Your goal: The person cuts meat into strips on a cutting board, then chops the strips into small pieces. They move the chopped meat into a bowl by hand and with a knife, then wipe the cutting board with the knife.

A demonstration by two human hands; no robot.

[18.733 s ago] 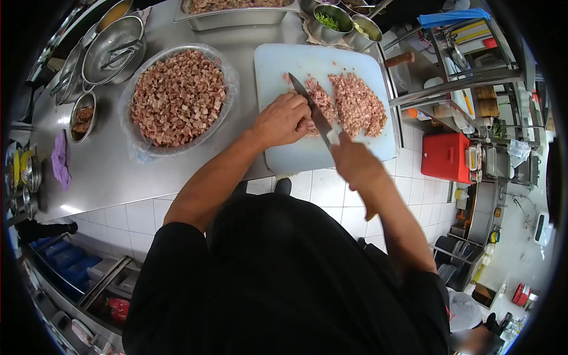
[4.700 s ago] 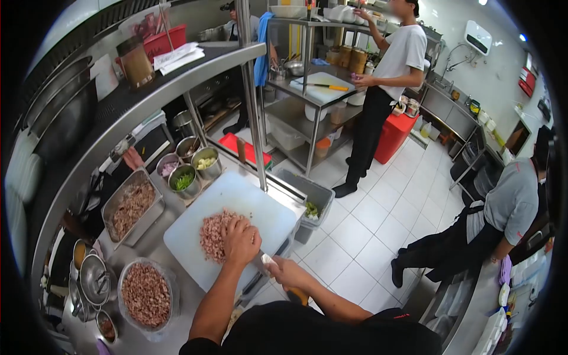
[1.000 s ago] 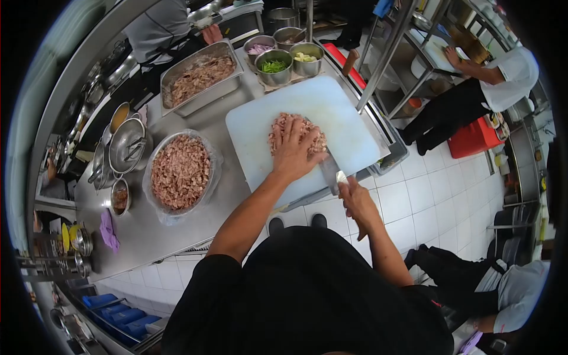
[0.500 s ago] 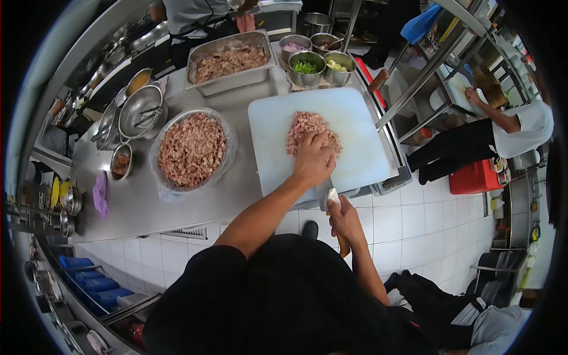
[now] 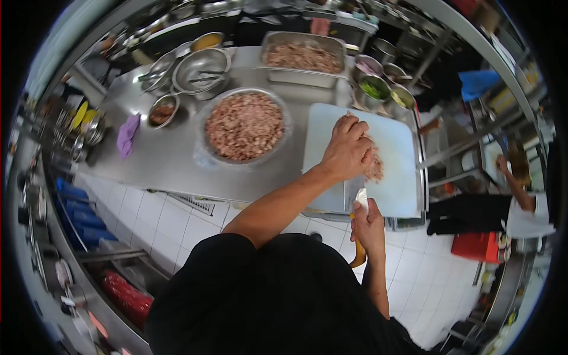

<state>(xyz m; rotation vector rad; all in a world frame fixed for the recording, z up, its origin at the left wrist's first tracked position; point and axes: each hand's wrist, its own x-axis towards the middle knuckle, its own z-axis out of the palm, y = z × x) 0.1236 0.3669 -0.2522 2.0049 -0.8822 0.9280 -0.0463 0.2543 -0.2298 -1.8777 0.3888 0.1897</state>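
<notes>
On the white cutting board (image 5: 399,189) lies a pile of chopped pink meat (image 5: 376,168), partly covered by my left hand (image 5: 349,148). Its fingers are curled over the meat, and bits show at its edges. My right hand (image 5: 368,226) grips the white handle of a broad-bladed knife (image 5: 353,194). The blade lies flat over the board's near part, its far end hidden beneath my left hand. Left of the board, a lined metal bowl (image 5: 286,112) is heaped with diced meat (image 5: 244,127).
A deep steel pan (image 5: 302,77) of cooked-looking meat stands behind. Small pots, one with chopped greens (image 5: 374,89), sit beyond the board. Steel bowls (image 5: 201,68), a small bowl (image 5: 163,111) and a purple cloth (image 5: 128,135) lie left. Another person (image 5: 529,207) works at right.
The view has swung left, so the table appears farther right. My left hand has moved across the meat toward the board's far left side, spreading the pile. My right hand still holds the knife.
</notes>
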